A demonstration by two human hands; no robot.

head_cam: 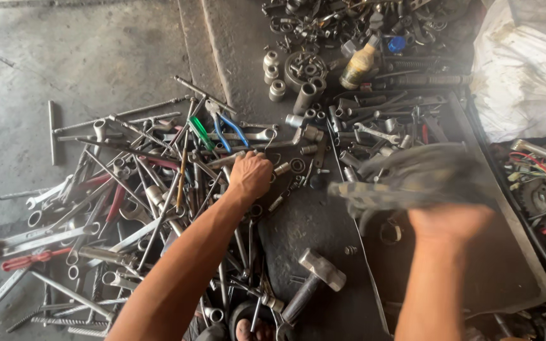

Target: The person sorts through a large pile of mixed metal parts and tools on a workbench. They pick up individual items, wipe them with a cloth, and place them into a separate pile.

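Observation:
My left hand (249, 175) reaches into a heap of wrenches (127, 208) and long tools on the concrete floor, fingers curled down on the metal; what it grips is hidden under the hand. My right hand (450, 221) is raised over a dark metal tray (513, 252) and holds a dirty patterned rag (412, 180), blurred by motion. A hammer (314, 278) lies on the floor between my two arms.
Sockets (276, 76) and small parts lie at the top centre, with a yellow-brown bottle (356, 66) among them. Blue-handled pliers (225, 129) and a green-handled screwdriver (200, 131) lie beyond my left hand. A white sack (526, 69) stands at the upper right. A toe (242, 328) shows at the bottom.

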